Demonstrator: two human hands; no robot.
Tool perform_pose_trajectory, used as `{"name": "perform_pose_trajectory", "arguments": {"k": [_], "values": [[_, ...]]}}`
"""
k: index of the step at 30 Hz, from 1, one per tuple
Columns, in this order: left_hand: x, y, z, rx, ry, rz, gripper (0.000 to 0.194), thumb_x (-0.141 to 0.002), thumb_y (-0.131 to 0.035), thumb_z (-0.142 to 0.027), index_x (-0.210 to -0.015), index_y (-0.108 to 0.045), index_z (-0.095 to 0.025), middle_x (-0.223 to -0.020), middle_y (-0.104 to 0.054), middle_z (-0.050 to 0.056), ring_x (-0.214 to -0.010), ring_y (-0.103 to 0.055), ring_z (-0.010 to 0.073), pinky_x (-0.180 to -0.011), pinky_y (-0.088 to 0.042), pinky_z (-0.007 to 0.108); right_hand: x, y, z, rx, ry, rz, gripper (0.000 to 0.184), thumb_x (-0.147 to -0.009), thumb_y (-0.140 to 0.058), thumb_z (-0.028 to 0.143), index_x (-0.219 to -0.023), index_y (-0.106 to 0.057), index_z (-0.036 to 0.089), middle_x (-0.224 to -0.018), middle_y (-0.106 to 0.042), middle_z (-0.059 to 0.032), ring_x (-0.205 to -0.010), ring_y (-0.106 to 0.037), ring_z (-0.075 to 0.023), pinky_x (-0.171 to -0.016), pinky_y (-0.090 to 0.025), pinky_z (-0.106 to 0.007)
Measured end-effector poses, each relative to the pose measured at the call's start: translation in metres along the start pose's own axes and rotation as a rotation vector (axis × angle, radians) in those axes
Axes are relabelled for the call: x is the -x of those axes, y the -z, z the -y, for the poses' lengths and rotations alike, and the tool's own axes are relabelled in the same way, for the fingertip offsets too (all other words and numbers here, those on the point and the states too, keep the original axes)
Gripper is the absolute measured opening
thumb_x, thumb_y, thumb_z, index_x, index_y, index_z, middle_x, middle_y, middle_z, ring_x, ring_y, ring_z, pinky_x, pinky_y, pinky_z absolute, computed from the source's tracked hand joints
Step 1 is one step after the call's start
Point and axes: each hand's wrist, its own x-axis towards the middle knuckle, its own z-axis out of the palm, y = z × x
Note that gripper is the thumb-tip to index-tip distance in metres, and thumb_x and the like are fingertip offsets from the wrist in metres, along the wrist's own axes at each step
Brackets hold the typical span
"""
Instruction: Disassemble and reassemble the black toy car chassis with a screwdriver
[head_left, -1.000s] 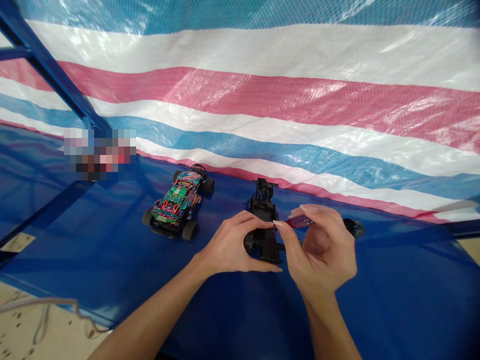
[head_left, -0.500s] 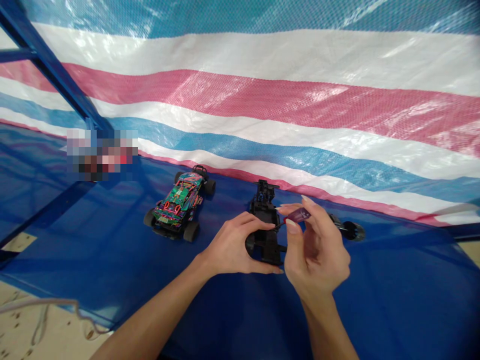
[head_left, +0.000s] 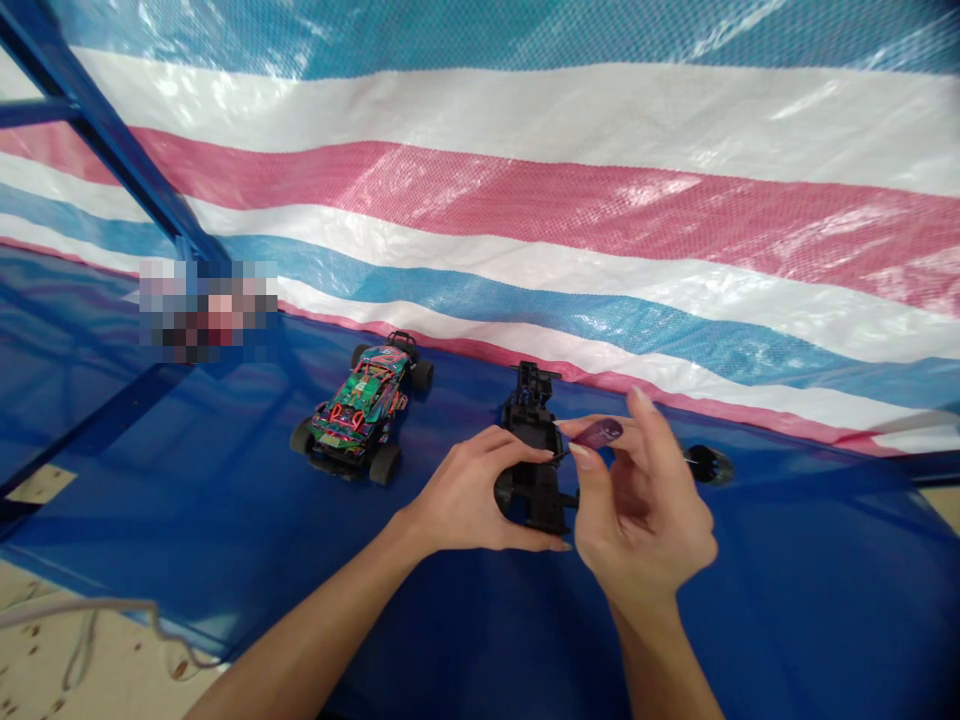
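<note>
A black toy car chassis (head_left: 531, 440) lies on the blue table cover (head_left: 225, 530). My left hand (head_left: 469, 497) is wrapped round its near end, thumb and fingers closed on it. My right hand (head_left: 641, 505) pinches a small screwdriver with a purple-red handle (head_left: 598, 433) between thumb and fingers, its tip at the right side of the chassis. A painted green and red toy car (head_left: 362, 408) stands to the left, apart from both hands.
A loose black wheel (head_left: 708, 464) lies right of my right hand. A striped red, white and blue tarp (head_left: 525, 200) rises behind the table. A blue metal frame (head_left: 105, 130) slants at the left. A cable (head_left: 90, 610) lies on the floor.
My right hand has turned the screwdriver in its fingers and opened its outer fingers a little. My left hand stays on the chassis.
</note>
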Motion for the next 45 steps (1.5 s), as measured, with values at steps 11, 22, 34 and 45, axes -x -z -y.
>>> {"name": "perform_pose_trajectory", "arguments": {"k": [11, 22, 34, 45], "values": [[-0.001, 0.0, -0.003, -0.023, 0.001, 0.023, 0.071, -0.064, -0.099, -0.044, -0.126, -0.072, -0.022, -0.121, -0.08, 0.008, -0.113, -0.074, 0.0303, -0.101, -0.061, 0.044, -0.01, -0.002, 0.002, 0.068, 0.101, -0.057, 0.049, -0.086, -0.081, 0.004, -0.129, -0.074, 0.027, -0.088, -0.069, -0.0008, -0.081, -0.07, -0.0195, -0.066, -0.062, -0.034], [0.0, 0.0, -0.002, -0.014, -0.002, 0.002, 0.07, -0.063, -0.1, -0.047, -0.123, -0.073, -0.022, -0.123, -0.078, 0.01, -0.11, -0.075, 0.0298, -0.099, -0.061, 0.043, 0.006, 0.0, -0.009, -0.018, -0.011, 0.06, 0.056, -0.101, -0.06, 0.009, -0.154, -0.057, 0.026, -0.115, -0.078, -0.0083, -0.1, -0.078, -0.0242, -0.09, -0.067, -0.047], [0.0, 0.0, -0.003, -0.021, -0.007, 0.005, 0.07, -0.064, -0.1, -0.049, -0.121, -0.072, -0.023, -0.12, -0.078, 0.009, -0.109, -0.074, 0.0292, -0.099, -0.061, 0.041, -0.003, 0.0, -0.005, 0.02, 0.054, -0.048, 0.06, -0.09, -0.076, 0.005, -0.142, -0.069, 0.031, -0.097, -0.075, -0.003, -0.08, -0.072, -0.0205, -0.072, -0.064, -0.039], [-0.001, 0.001, -0.005, -0.023, 0.016, 0.02, 0.062, -0.065, -0.098, -0.045, -0.118, -0.074, -0.023, -0.114, -0.078, 0.007, -0.107, -0.074, 0.0298, -0.095, -0.061, 0.042, 0.0, 0.001, -0.009, -0.038, 0.076, 0.028, 0.055, -0.091, -0.075, 0.008, -0.141, -0.065, 0.028, -0.109, -0.074, -0.0069, -0.098, -0.074, -0.0254, -0.086, -0.065, -0.047]]}}
